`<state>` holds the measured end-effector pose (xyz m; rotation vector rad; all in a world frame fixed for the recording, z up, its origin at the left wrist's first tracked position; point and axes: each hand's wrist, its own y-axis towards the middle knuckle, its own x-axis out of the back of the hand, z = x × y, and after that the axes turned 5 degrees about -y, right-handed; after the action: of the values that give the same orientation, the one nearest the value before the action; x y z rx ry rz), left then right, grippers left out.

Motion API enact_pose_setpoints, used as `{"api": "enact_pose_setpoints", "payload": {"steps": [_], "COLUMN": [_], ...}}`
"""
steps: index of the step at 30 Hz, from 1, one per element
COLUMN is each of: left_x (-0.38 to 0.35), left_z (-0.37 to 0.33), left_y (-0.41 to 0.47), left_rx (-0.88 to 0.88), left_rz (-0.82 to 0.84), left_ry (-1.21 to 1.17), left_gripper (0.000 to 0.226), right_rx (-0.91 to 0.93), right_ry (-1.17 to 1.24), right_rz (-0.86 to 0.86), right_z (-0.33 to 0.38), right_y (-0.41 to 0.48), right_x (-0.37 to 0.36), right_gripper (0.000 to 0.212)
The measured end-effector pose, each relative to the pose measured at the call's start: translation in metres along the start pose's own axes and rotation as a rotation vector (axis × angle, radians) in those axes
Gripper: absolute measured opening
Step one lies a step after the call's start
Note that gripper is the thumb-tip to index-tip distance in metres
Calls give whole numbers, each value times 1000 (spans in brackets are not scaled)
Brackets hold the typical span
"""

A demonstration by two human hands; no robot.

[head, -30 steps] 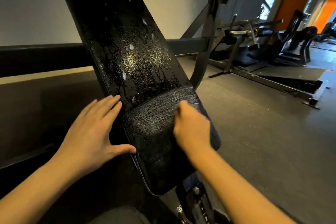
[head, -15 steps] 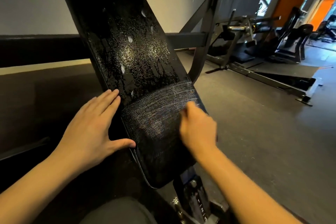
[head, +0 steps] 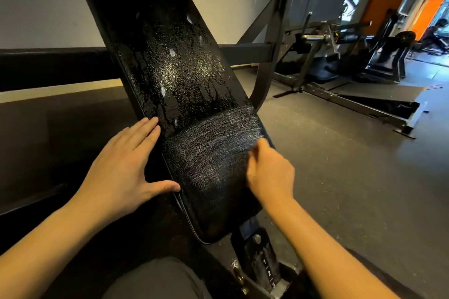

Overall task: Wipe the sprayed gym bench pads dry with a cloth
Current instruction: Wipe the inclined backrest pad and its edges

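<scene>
A black padded backrest (head: 184, 75) slopes up and away from me. Its upper part is speckled with spray droplets and runs. The lower part shows fine wipe streaks. My left hand (head: 121, 172) rests flat on the pad's left edge, fingers straight and thumb spread. At the pad's right edge my right hand (head: 269, 172) has its fingers curled out of sight. It holds a dark blue cloth (head: 266, 133), of which only a strip shows past the fingers.
Below the pad stands the bench's adjustment post (head: 267, 272), marked 1, 2, 3. A dark steel frame upright (head: 279, 7) rises behind the pad. Another gym machine (head: 328, 39) sits at the back right on grey rubber floor (head: 340, 177). My dark-trousered knee (head: 158, 279) is at the bottom.
My right hand has slid with the cloth from the middle of the lower pad to its right edge. My left hand has stayed on the left edge.
</scene>
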<state>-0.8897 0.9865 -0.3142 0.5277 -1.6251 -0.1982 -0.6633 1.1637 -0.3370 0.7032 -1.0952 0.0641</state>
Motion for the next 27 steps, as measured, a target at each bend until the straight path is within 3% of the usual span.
{"api": "enact_pose_setpoints", "payload": {"steps": [4,6,12,14,16,20,21,23,27], "left_x": [0,-1,-3,-3,-2,-1,-2,-1,-1], "left_z": [3,4,3,3,3,5,5,4,1], "left_y": [2,2,1,3,3,4,4,3,-3], "left_rx": [-24,-29,-21,-23,-26,-44,-45,-42,-22], "left_rz": [11,2,-10,-17,-15,-15,-19,-25,-9], "left_ry": [27,29,24,9,0,-4,-12,-24,-55], "left_gripper": [131,130,130,130,131,131,130,129,129], "right_rx": [463,538,-101,-147,-41,439,482,336,-156], "right_ry": [115,129,-1,-14,29,186,173,127,-34], "right_rz": [116,66,5,-24,-23,59,34,-7,29], "right_z": [80,78,-40,-40,-7,73,71,41,-51], "right_y": [-55,-55,15,14,1,-44,-42,-18,27], "right_x": [5,0,-9,-8,-7,-3,-4,-9,-7], "right_gripper": [12,14,21,19,14,13,16,20,22]}}
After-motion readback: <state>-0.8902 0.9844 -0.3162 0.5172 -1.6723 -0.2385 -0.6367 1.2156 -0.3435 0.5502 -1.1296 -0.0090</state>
